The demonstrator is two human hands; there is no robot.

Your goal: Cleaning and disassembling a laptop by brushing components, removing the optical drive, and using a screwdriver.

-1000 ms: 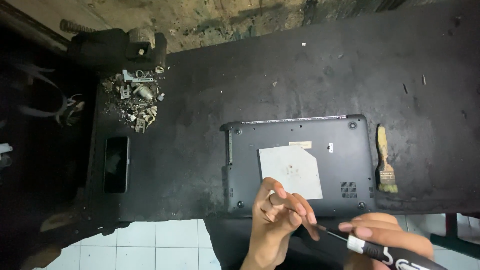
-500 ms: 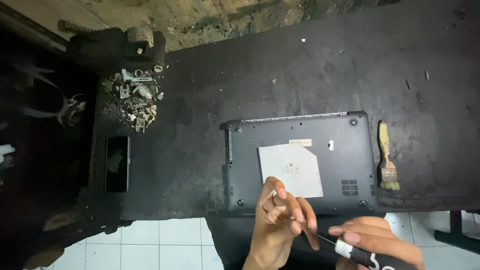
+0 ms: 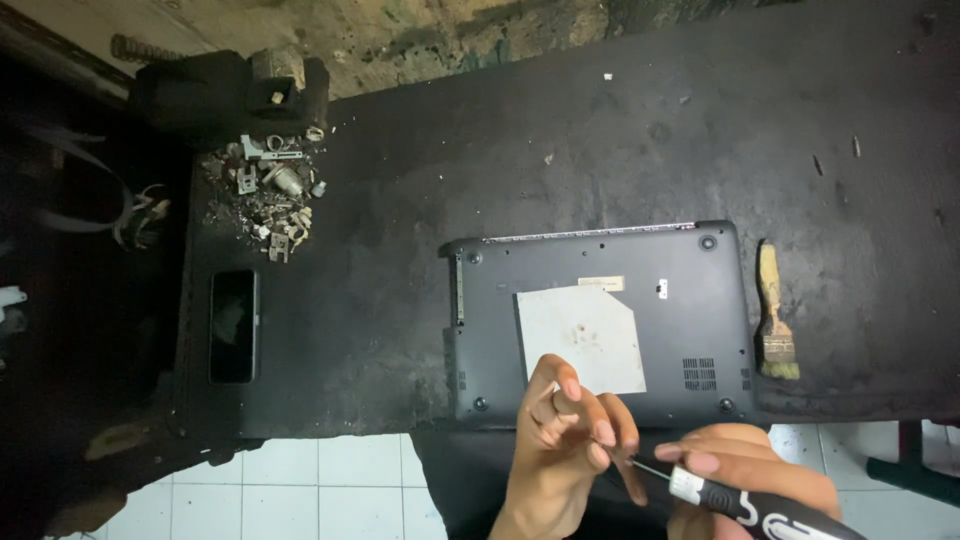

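From the head camera, my right hand [image 3: 745, 470] is clenched around the black-handled screwdriver [image 3: 720, 492], off the desk's [image 3: 420, 300] near edge. My left hand [image 3: 570, 440] pinches its thin metal tip. The tool is light and stiff; the ribbed handle looks the surest hold. The upturned laptop [image 3: 600, 320] lies at the near edge, a brush [image 3: 773, 315] just beside it, a phone [image 3: 233, 325] and a scrap pile [image 3: 268, 190] towards the left edge. No containers show.

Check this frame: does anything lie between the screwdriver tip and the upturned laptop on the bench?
Nothing visible does. The screwdriver is in the right hand, its tip pinched by the left hand's fingers just off the near edge of the laptop. The brush lies off to the side.
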